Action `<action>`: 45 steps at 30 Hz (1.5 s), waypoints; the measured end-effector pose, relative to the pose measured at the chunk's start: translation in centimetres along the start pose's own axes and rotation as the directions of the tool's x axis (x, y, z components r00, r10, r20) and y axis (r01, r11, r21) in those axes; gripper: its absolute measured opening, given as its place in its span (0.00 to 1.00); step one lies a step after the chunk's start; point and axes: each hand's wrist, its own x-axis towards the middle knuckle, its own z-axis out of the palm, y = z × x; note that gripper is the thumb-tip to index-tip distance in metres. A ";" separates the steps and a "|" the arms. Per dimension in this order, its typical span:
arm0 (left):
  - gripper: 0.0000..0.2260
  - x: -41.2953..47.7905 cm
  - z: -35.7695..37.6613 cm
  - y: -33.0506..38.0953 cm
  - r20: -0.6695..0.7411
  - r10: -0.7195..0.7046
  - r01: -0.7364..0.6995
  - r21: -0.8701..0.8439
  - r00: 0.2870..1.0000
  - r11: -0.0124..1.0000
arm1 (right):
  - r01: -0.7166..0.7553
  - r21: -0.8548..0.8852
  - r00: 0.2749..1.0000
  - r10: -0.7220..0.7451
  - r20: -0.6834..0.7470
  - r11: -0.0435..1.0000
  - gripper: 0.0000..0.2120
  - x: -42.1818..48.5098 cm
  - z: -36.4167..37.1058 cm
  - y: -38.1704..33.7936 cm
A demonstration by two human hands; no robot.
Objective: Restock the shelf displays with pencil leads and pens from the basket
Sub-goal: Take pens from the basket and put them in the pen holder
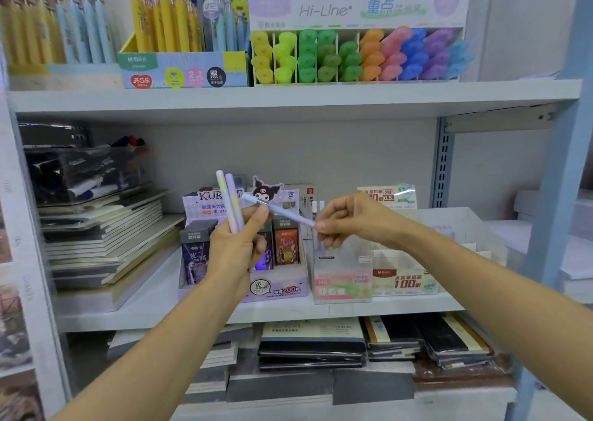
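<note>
1. The left hand grips two pens in its curled fingers, standing them upright and clear of the shelf. This looks like a reserve, held in a fist so that pens can be dealt out one at a time.
2. A third pen lies nearly level between the hands. The right hand pinches its lilac end with thumb and fingers, and the left thumb and forefinger touch it near the pale blue end. The step in hand looks like a handover from left to right.
3. Pinching the pen by its end leaves the shaft free, which would suit lowering it upright into a slot.
4. Just below the right hand, the clear pen box stands on the shelf, with a few stocked pens upright at its back left. It is the likely target.
5. The purple lead box stands touching or just beside the pen box on its left, and a white lead box on its right. With neighbours so near, a straight drop seems safer than a sideways sweep.
6. The basket is not in view, so I cannot tell how much stock remains.
7. One risk is that the two pens could slip when the left fingers release the third.
</note>
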 end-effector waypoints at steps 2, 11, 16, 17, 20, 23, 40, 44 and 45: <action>0.02 -0.2 0.5 0.2 -0.001 0.019 -0.019 -0.013 1.000 1.000 | 0.006 -0.032 0.998 -0.004 0.058 0.999 0.09 0.1 0.5 0.0; 0.02 -0.3 2.6 0.2 0.103 0.154 -0.175 0.247 0.983 0.953 | 0.237 -0.065 0.953 -0.245 -0.177 0.969 0.12 1.4 2.0 -3.2; 0.04 -0.4 3.3 0.1 0.159 0.097 -0.138 0.274 0.982 0.952 | 0.258 -0.103 0.942 -0.273 -0.193 0.961 0.08 1.8 1.6 -3.8; 0.05 -0.3 3.3 0.3 0.162 0.068 -0.109 0.260 0.984 0.959 | 0.263 -0.099 0.929 -0.280 -0.242 0.960 0.07 1.8 1.0 -3.8; 0.06 0.1 3.1 0.4 0.166 -0.035 0.000 0.206 0.986 0.979 | 0.249 -0.106 0.857 -0.270 -0.439 0.963 0.06 1.6 -1.7 -3.1; 0.09 0.2 2.5 0.1 0.212 -0.062 0.014 0.222 0.975 0.975 | 0.136 -0.240 0.802 -0.249 -0.543 0.961 0.07 1.4 -3.9 -1.6; 0.13 0.4 0.8 -1.3 0.342 -0.155 0.055 0.285 0.927 0.957 | -0.096 -0.565 0.870 -0.207 -0.447 0.819 0.04 2.7 -3.4 1.9; 0.13 0.4 0.7 -1.3 0.370 -0.189 0.083 0.284 0.910 0.955 | -0.117 -0.614 0.874 -0.213 -0.436 0.780 0.05 3.2 -3.0 2.4; 0.13 0.4 0.6 -1.3 0.380 -0.193 0.090 0.273 0.905 0.958 | -0.119 -0.630 0.869 -0.226 -0.440 0.768 0.06 3.3 -3.0 2.5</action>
